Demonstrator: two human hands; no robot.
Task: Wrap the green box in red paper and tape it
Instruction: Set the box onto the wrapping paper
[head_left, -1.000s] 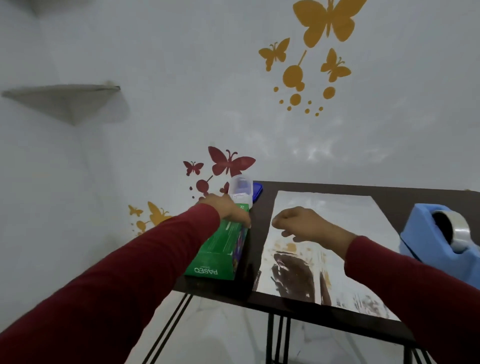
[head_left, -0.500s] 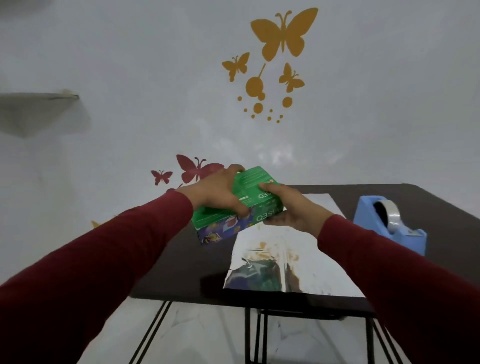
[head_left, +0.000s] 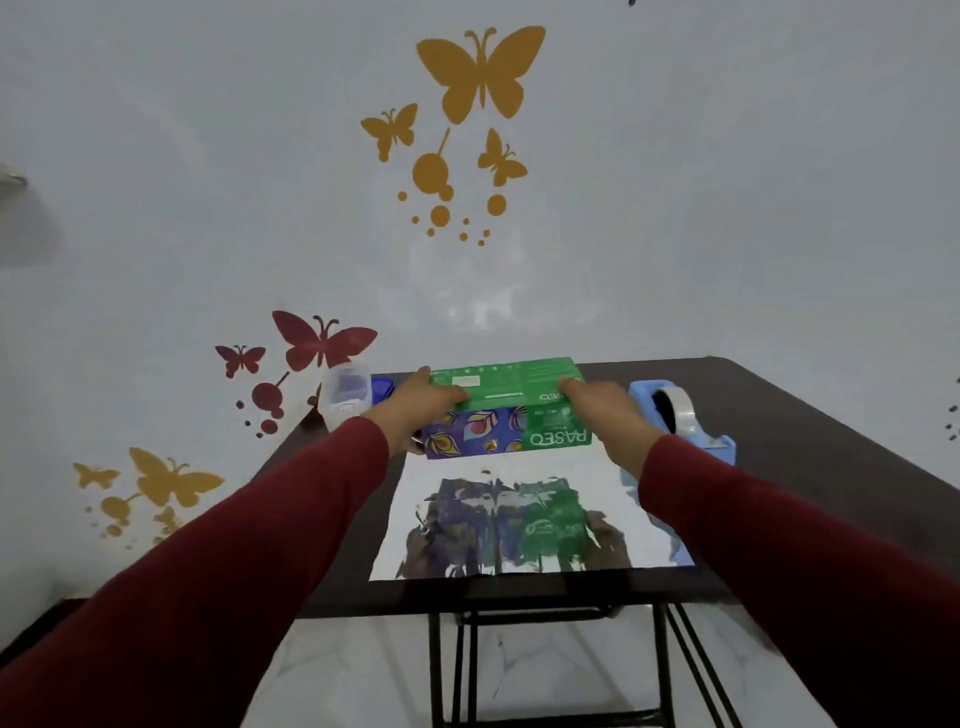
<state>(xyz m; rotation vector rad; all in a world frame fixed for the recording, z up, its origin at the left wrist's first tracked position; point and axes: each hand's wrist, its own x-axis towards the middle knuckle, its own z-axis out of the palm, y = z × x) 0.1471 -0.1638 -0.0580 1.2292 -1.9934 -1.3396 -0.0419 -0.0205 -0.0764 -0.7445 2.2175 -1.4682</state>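
Head view: both hands hold one green box (head_left: 506, 387) by its ends, left hand (head_left: 415, 402) on the left end and right hand (head_left: 605, 410) on the right, each grip closed around the carton. The box sits at the far edge of one sheet of paper (head_left: 524, 478), whose upper face looks silvery and reflective; its red side is presumably underneath. To do this step well, set the box down square to the sheet's edges and centred, leaving equal margins. One blue tape dispenser (head_left: 680, 415) stands right of the box on the tabletop (head_left: 810, 436); one clear container (head_left: 345, 389) stands left.
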